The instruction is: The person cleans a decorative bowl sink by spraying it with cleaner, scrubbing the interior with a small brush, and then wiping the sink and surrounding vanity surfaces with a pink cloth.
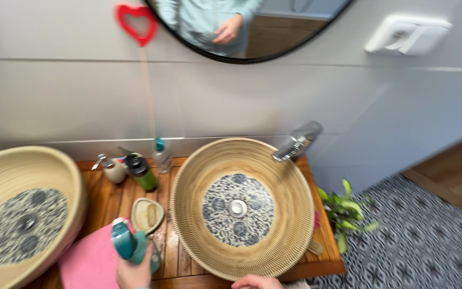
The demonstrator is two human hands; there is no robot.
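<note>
Your left hand [133, 273] has its fingers wrapped round a teal spray bottle [126, 243], held upright over the pink cloth [89, 262] on the wooden worktop [108, 198] — the round basin [241, 206] looks dry, so spraying and wiping seem undone. Your right hand [256, 282] rests at the basin's near rim (fingers cut off; I cannot tell their state). A soap dish [146, 215], bottles [143, 172] and tap [298, 142] crowd the basin.

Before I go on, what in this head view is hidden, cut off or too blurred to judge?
- Left hand: lower edge cuts it; grip on the teal spray bottle only partly seen.
- Right hand: mostly cut by the lower edge at the round basin rim.
- Left basin: cropped by the left edge.
- Small bottles by the wall: blurred.
- Pink cloth: cut off below.
</note>
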